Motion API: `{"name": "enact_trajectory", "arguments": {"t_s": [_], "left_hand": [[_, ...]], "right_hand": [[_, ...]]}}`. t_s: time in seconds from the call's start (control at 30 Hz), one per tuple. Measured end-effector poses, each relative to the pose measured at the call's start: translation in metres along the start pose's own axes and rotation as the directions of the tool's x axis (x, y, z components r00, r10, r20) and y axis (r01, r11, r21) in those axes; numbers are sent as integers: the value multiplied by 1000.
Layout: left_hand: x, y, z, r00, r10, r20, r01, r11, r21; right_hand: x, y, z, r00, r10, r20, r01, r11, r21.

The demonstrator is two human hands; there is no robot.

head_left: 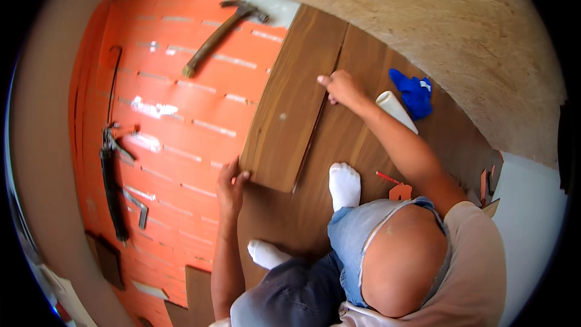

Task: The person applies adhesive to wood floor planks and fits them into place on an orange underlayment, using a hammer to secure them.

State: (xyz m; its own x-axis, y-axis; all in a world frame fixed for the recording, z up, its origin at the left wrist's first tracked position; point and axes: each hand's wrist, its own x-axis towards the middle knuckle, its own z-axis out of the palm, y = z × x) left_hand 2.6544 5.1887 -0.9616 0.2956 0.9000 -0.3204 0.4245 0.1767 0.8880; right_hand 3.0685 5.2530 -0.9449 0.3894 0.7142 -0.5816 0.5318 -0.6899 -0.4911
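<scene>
A brown wood-look floor plank [284, 115] lies tilted along the edge of the laid brown flooring [363, 127], with a dark gap down its right side. At its near left corner my left hand [231, 184] grips the edge, thumb on top and the other fingers partly hidden. My right hand [344, 89] is closed at the plank's right edge farther up, its thumb and a fingertip by the seam. Whether those fingers reach under the edge is hidden.
Orange slotted underlay [200, 109] holds a hammer [221, 36], a black caulking gun [112, 181] and a metal pull bar [138, 206]. To the right are a white roll [396, 111], blue cloth [414, 94] and red pencil [388, 177]. A wood-board wall [460, 30] bounds the far side.
</scene>
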Motion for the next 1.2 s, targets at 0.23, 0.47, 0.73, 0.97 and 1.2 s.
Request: {"name": "enact_trajectory", "arguments": {"t_s": [0.23, 0.47, 0.73, 0.97, 1.2], "left_hand": [[11, 1, 2, 992, 127, 10, -126, 968, 217], [23, 7, 5, 982, 135, -135, -66, 905, 420], [27, 13, 25, 992, 117, -50, -60, 777, 626], [37, 8, 19, 999, -40, -22, 45, 811, 584], [34, 7, 12, 998, -57, 8, 41, 804, 593]], "right_hand": [[6, 8, 6, 999, -48, 3, 48, 995, -87], [22, -18, 4, 872, -467, -148, 358, 814, -458], [105, -83, -22, 410, -887, 213, 795, 233, -560], [117, -84, -27, 327, -887, 326, 869, 148, -472], [113, -81, -19, 347, -888, 304, 860, 171, -481]]}}
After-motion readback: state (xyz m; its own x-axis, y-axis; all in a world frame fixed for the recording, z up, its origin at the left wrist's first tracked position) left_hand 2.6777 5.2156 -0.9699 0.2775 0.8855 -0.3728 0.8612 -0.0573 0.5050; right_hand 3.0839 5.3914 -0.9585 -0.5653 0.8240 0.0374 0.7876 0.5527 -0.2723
